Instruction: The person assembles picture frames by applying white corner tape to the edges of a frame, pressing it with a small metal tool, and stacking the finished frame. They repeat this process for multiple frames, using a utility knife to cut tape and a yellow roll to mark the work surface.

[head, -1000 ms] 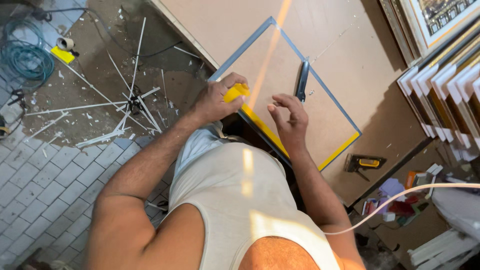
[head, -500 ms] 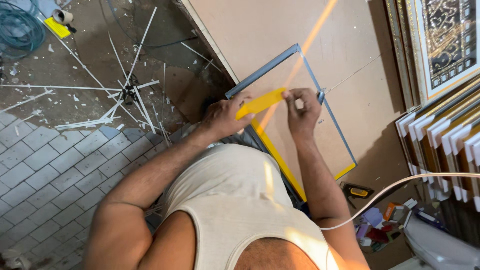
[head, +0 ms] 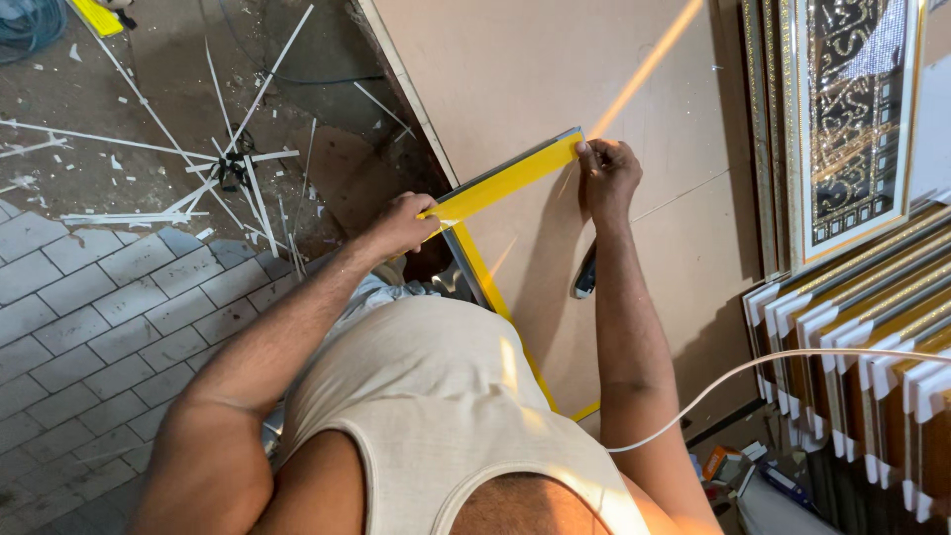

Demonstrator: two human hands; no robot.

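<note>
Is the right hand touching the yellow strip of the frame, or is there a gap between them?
Touching. In the head view, the right hand pinches the far end of the yellow strip at the frame corner, with no gap visible. The left hand grips its near end.

Bare table [head: 515, 69] open beyond the hands, stacked picture frames [head: 852, 327] crowding the right edge, white cable [head: 783, 359] strung across near right elbow, white offcut strips [head: 228, 173] littering floor left.

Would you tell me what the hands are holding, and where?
A yellow strip: the left hand grips its near end, the right hand pinches its far end.
</note>
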